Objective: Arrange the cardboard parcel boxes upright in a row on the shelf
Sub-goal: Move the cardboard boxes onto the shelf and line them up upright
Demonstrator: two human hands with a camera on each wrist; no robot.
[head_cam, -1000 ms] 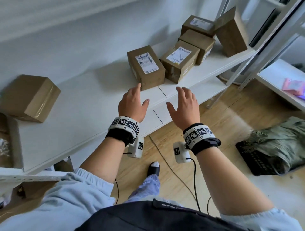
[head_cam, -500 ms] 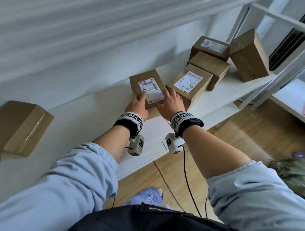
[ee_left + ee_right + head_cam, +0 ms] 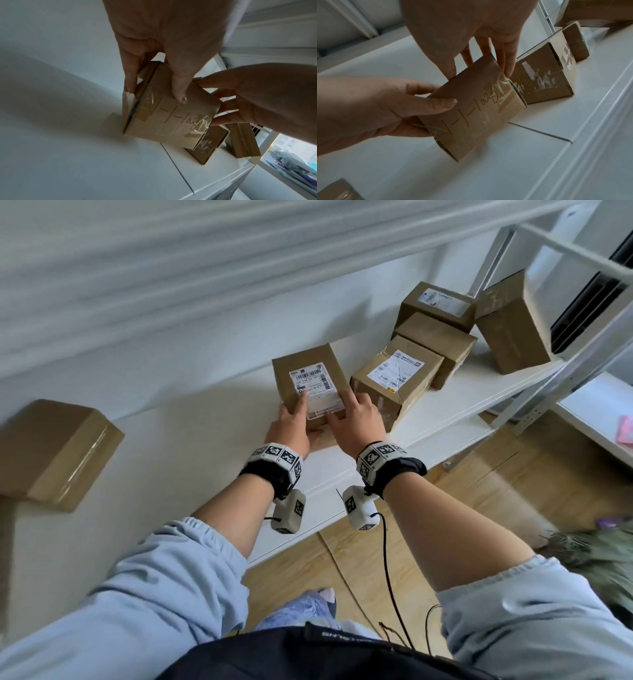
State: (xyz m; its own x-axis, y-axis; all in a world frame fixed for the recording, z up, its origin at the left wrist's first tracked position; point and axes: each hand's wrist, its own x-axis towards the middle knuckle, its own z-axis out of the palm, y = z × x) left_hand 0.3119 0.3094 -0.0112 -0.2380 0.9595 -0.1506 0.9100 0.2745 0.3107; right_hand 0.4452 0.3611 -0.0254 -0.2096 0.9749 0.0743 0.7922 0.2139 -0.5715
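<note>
The labelled parcel box [image 3: 310, 386], tilted with its label face up and its long axis running away from the grip, is pinched between the left hand [image 3: 291, 429] and right hand [image 3: 356, 422] above the shelf [image 3: 205, 446], the unsorted boxes [image 3: 431, 344] lying beyond the right hand.

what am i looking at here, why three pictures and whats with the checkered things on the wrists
No machine: a person is sorting parcels on a white shelf. One camera sits on the head, one hangs under each checkered wristband, so each wrist picture looks along a hand from below. Left hand and right hand both grip a labelled box, tilted up off its near edge. Four more boxes cluster to its right, one box lies far left.
</note>
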